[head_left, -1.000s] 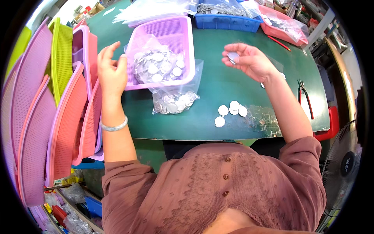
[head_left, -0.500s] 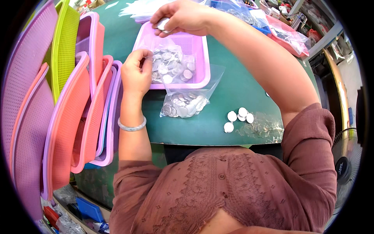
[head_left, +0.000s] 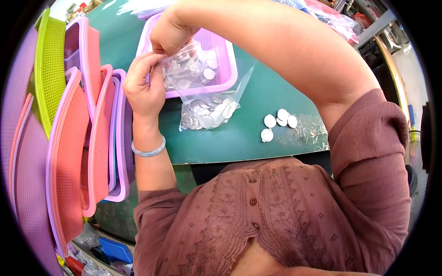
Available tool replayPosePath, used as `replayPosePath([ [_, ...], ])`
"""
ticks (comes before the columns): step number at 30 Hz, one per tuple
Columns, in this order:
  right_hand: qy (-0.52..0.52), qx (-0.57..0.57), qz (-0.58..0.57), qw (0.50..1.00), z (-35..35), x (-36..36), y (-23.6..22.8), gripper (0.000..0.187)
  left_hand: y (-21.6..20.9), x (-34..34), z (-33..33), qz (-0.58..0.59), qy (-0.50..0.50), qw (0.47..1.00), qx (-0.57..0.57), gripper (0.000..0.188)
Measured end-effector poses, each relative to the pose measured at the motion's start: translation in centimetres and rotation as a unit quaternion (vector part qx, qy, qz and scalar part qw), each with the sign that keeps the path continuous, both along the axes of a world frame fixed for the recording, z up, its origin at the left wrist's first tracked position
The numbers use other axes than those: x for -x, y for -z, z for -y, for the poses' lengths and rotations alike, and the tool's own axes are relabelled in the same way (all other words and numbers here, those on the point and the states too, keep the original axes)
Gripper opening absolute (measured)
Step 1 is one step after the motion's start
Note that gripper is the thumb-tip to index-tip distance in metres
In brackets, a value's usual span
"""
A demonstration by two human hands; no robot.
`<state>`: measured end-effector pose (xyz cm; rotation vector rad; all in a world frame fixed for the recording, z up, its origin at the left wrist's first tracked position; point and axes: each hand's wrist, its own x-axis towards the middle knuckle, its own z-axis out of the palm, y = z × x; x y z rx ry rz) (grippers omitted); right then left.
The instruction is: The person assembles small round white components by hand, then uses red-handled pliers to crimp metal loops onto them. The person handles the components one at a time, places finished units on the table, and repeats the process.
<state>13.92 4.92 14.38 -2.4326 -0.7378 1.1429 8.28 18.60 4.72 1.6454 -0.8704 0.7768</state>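
My left hand (head_left: 143,87) pinches the edge of a clear plastic bag (head_left: 188,66) that lies in a lilac plastic basket (head_left: 232,69). Inside this bag are many round, flat silvery-white discs. Over the bag's mouth my right hand (head_left: 172,33) reaches in with curled fingers, close against the left fingertips. Whatever it holds is hidden by the hand and the bag. A second clear bag (head_left: 208,112), also with silvery discs at its bottom, rests on the green table by the basket's near side. Several loose white discs (head_left: 270,121) lie further right.
Pink, lilac and lime-green baskets (head_left: 69,152) stand nested on edge along the left. Torn clear tape (head_left: 306,133) sticks to the green tabletop (head_left: 248,149) near its front edge. Clear plastic bags (head_left: 138,7) lie at the back, and a metal post (head_left: 375,25) rises at the far right.
My right hand, earlier raised beyond the left hand with white discs in its fingers, has come down to the bag's mouth beside it. The left hand still grips the bag. The whole view has shifted.
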Motion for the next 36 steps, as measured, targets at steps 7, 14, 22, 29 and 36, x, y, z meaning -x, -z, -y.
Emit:
replayPosePath([
  [7, -0.079, 0.026, 0.203, 0.976, 0.3, -0.2, -1.0, 0.026, -1.4, -0.2, -0.4, -0.001, -0.077, 0.997, -0.004, 0.01],
  [14, -0.038, -0.122, 0.263, 0.956, 5.8, 3.2, -0.7, 0.026, -4.2, 1.1, 2.6, 0.023, -0.007, 1.0, -0.018, 0.012],
  [22, 0.049, -0.298, 0.473, 0.827, 12.8, 10.7, 2.8, 0.024, -3.7, 2.3, 0.8, -0.141, 0.036, 0.989, -0.039, 0.017],
  [29, 0.199, -0.17, 0.329, 0.907, 19.2, 20.7, 8.9, 0.027, -5.1, 4.3, -0.1, -0.137, -0.116, 0.984, 0.005, 0.026],
  [36, 0.326, -0.183, 0.369, 0.851, 19.8, 27.4, 13.8, 0.035, -2.8, 13.0, 4.2, -0.056, 0.029, 0.998, 0.007, 0.021],
])
